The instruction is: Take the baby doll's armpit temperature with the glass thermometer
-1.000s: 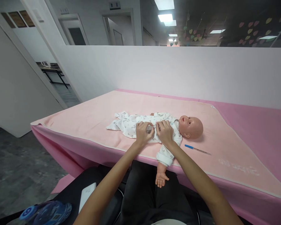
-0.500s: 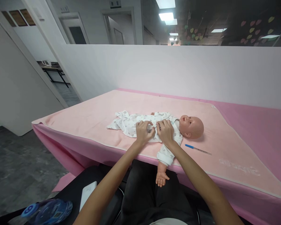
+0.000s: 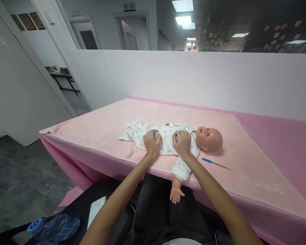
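Observation:
A baby doll (image 3: 209, 139) lies on its back on the pink-covered table, head to the right. It wears a white patterned romper (image 3: 165, 139), whose leg end lies flat at the left. My left hand (image 3: 152, 142) is closed on the romper's fabric at the lower belly, fingers curled. Nearer the doll's chest, my right hand (image 3: 183, 143) grips the same garment with bent fingers. A strip of cloth shows between the two hands. The doll's near arm (image 3: 177, 190) hangs over the table edge, palm showing. What my fingertips pinch is partly hidden.
A blue-capped pen (image 3: 215, 163) lies on the peach mat (image 3: 255, 170) near the doll's head. Down at the left, a water bottle (image 3: 56, 227) and a white flat object (image 3: 95, 210) rest on a black seat. A white wall (image 3: 183, 81) stands behind the table.
My hands have moved apart along the romper: the left one has shifted left, the right one slightly right. The doll has stayed in place on the mat.

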